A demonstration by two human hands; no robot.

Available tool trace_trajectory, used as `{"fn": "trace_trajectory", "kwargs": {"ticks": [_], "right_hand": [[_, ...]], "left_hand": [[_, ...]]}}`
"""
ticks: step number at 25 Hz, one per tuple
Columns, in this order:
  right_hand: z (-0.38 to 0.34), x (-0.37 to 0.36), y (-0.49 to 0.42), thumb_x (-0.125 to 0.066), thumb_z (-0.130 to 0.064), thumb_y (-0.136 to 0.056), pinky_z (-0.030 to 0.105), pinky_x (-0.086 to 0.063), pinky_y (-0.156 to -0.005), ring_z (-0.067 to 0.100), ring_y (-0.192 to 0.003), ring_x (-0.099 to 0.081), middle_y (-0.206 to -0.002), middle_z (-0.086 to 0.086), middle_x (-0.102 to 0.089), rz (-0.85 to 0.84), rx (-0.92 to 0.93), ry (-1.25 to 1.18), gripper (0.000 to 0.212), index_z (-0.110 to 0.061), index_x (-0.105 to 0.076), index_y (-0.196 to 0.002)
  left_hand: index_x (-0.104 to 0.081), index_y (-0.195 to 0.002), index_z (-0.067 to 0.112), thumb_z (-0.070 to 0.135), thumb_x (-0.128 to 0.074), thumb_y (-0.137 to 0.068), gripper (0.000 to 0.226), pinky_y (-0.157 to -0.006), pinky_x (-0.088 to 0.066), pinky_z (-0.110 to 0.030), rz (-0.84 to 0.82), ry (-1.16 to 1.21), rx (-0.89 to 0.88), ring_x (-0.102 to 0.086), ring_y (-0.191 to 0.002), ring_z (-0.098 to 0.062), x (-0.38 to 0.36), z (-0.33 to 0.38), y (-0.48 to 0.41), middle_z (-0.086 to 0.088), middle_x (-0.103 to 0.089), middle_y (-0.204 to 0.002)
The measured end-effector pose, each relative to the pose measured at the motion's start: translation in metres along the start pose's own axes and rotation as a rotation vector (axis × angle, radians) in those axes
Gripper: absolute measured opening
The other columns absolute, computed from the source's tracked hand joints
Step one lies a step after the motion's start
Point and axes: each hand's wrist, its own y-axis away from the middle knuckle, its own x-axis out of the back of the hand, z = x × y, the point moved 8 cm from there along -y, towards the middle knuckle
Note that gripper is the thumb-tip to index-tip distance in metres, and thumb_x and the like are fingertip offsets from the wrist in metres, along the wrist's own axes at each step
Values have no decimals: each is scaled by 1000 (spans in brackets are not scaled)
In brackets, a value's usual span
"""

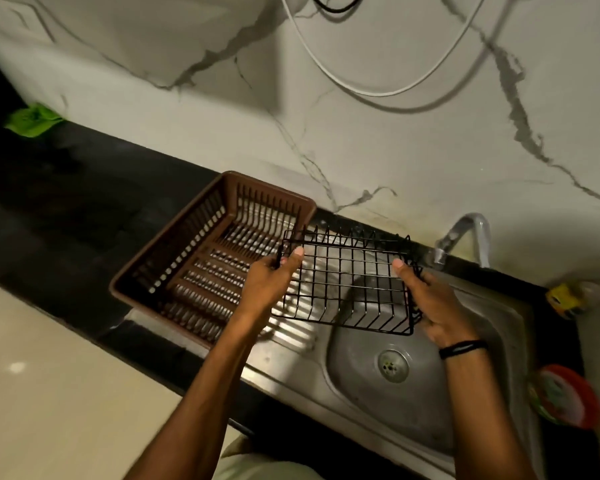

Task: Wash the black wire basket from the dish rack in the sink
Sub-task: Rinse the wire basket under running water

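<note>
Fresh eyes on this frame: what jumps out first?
The black wire basket, gripped at each end by the left hand and right hand, hangs above the basin of the steel sink. To its left sits the brown dish rack; the tap stands back right.

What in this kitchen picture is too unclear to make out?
Head view, the only one:
- Green crumpled thing, far left counter: blurred, dim; cloth or bag, cannot tell.
- Clear bottle with yellow label right of the steel sink: blurred, label unreadable.
- Red-rimmed round container: smeared near the right edge, contents unclear.
- Curved metal tap: motion blur hides whether water runs.
- Left hand and right hand: fingers mostly hidden behind the black wire basket they grip.
</note>
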Motion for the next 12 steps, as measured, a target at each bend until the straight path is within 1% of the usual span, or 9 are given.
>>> {"fn": "trace_trajectory", "kwargs": {"ticks": [2, 3, 5, 7, 8, 9, 10, 11, 12], "right_hand": [[-16, -23, -6, -72, -49, -83, 33, -46, -93, 11, -101, -61, -96, -13, -68, 3, 35, 59, 25, -26, -70, -93], [-24, -38, -9, -72, -46, -84, 27, -48, -87, 7, -93, -62, -90, -14, -66, 4, 45, 77, 21, -25, -67, -86], [-41, -68, -18, -70, -38, -88, 12, -43, -68, -7, -78, -57, -81, -17, -62, -10, 73, 104, 16, -26, -62, -80], [-58, -97, -29, -70, -35, -88, 8, -43, -59, -11, -72, -61, -81, -15, -65, -45, 90, 133, 12, -23, -66, -86], [-67, -114, -35, -71, -35, -87, 7, -45, -61, -12, -70, -63, -82, -13, -67, -72, 92, 160, 15, -20, -68, -89], [-74, -130, -44, -73, -38, -85, 10, -49, -70, -9, -73, -65, -85, -11, -70, -99, 85, 184, 21, -18, -69, -92], [-81, -145, -54, -76, -43, -80, 18, -51, -83, -3, -83, -67, -90, -7, -72, -132, 75, 217, 32, -16, -70, -96], [-85, -161, -63, -78, -47, -74, 26, -51, -93, 6, -92, -68, -98, -3, -74, -175, 51, 260, 44, -14, -70, -102], [-89, -176, -73, -79, -50, -72, 30, -51, -94, 12, -97, -66, -106, 2, -73, -211, 30, 295, 55, -10, -69, -108]], "left_hand": [[-77, -104, 12, 48, -65, -96, 38, -86, -60, -35, 37, 28, -14, -75, -95, -19, 24, 9, 0, -3, -79, -97], [-78, -101, 11, 47, -65, -96, 38, -82, -60, -32, 73, 21, -17, -75, -92, -17, 40, 11, -3, -3, -79, -94], [-78, -95, 10, 56, -68, -90, 48, -85, -60, -38, 141, -2, 2, -76, -91, -22, 74, 10, -10, -7, -79, -93], [-78, -100, 12, 63, -70, -84, 54, -95, -57, -48, 150, 47, 40, -75, -95, -27, 99, 7, -12, -7, -79, -95], [-78, -102, 15, 63, -72, -82, 53, -97, -55, -50, 164, 86, 56, -75, -98, -26, 113, 5, -13, -4, -79, -98], [-79, -103, 16, 61, -73, -82, 50, -99, -54, -51, 187, 120, 66, -74, -101, -25, 126, 4, -13, -3, -79, -100], [-79, -104, 15, 58, -74, -84, 47, -100, -54, -50, 209, 146, 80, -74, -103, -24, 138, 3, -12, -2, -79, -102], [-78, -104, 14, 55, -74, -85, 46, -101, -54, -50, 224, 165, 91, -74, -104, -24, 148, 1, -11, -2, -79, -104], [-78, -105, 13, 52, -74, -86, 44, -100, -54, -49, 242, 177, 105, -74, -102, -24, 158, -2, -11, -3, -79, -103]]}}
